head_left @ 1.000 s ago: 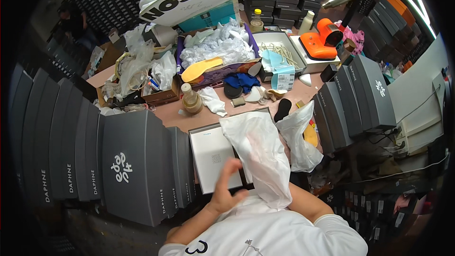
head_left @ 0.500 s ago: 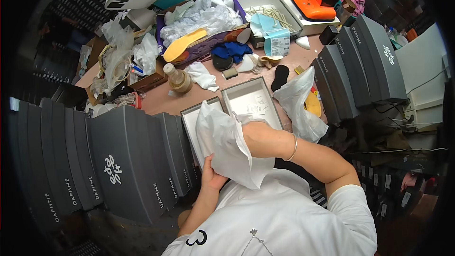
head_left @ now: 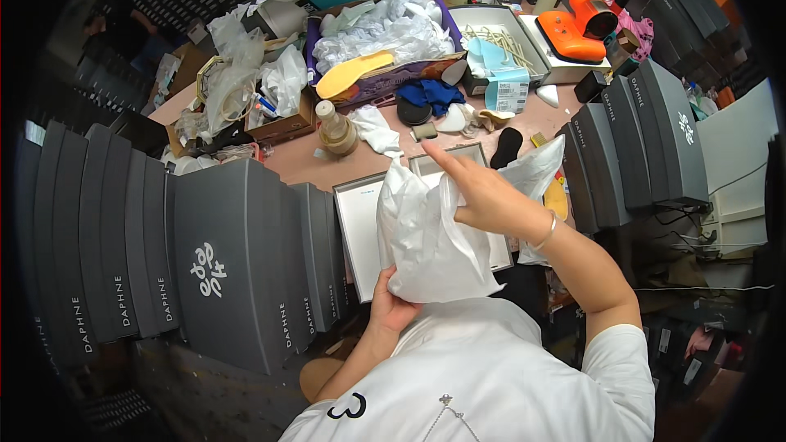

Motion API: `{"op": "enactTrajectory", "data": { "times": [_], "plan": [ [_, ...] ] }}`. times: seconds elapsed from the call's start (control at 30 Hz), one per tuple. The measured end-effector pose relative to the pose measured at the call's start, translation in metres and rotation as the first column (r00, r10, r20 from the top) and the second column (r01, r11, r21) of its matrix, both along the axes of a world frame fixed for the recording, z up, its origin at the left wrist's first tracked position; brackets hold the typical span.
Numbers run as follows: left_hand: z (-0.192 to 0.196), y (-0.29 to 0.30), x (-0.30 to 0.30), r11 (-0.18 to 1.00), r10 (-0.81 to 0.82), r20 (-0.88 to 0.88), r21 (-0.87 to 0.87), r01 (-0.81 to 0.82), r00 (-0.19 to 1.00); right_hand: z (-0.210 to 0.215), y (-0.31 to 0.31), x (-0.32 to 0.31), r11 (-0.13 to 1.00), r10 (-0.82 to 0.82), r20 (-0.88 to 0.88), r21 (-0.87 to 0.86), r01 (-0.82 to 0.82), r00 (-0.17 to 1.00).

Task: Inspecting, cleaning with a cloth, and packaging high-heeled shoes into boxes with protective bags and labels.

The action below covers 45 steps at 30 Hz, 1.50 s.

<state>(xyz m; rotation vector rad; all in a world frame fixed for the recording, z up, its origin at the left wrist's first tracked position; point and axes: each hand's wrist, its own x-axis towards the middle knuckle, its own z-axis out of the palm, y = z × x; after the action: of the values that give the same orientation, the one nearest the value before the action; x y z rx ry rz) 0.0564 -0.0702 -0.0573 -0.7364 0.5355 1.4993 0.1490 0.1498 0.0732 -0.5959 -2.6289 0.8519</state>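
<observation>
A white, soft bag (head_left: 438, 241) hangs in front of my chest, and what it holds, if anything, is hidden. My left hand (head_left: 391, 299) grips its lower left edge, fingers and thumb closed on it. At the upper right side of the bag is my right hand (head_left: 495, 194), its index finger stretched out toward the far left and the thumb apart, beside the bag's rim. Behind the bag lies a grey shoebox with a white inside (head_left: 357, 211), its lid and base side by side and partly covered. Another white bag (head_left: 536, 168) rests to the right.
Dark grey shoeboxes stand in rows at left (head_left: 237, 254) and right (head_left: 667, 139). Farther back are a bottle of brownish liquid (head_left: 336, 133), a purple box (head_left: 385, 88) of crumpled wrapping, a yellow insole (head_left: 354, 74), a black insole (head_left: 507, 148) and an orange device (head_left: 577, 20).
My right hand has come up out of the bag's opening and its fingers now show. The left hand keeps its grip. The whole view has shifted slightly.
</observation>
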Motion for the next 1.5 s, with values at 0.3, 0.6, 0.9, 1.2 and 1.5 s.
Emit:
{"op": "enactTrajectory", "data": {
  "times": [0.3,0.6,0.9,1.2,1.5],
  "plan": [
    [-0.038,-0.020,-0.012,0.995,0.104,-0.143,0.011,-0.103,0.984,0.050,-0.012,-0.009,0.743,0.513,-0.091,-0.451,-0.495,0.854],
    [0.006,0.019,0.009,0.997,0.021,-0.801,0.062,0.049,0.599,-0.103,-0.039,0.049,0.401,-0.119,0.092,-0.907,0.133,0.989],
    [-0.017,0.100,-0.015,0.350,0.323,-0.394,-0.795,0.495,-0.861,-0.092,-0.040,0.168,0.180,-0.803,-0.049,-0.970,0.163,0.594],
    [-0.091,0.233,-0.038,0.046,0.491,-0.335,-0.912,0.408,-0.804,-0.094,-0.041,0.219,0.032,-0.595,0.200,-0.962,0.272,0.778],
    [-0.095,0.264,-0.019,0.083,0.329,-0.547,-0.795,0.601,-0.770,-0.193,-0.015,0.047,0.921,0.179,0.495,-0.388,0.032,0.851]
  ]
}}
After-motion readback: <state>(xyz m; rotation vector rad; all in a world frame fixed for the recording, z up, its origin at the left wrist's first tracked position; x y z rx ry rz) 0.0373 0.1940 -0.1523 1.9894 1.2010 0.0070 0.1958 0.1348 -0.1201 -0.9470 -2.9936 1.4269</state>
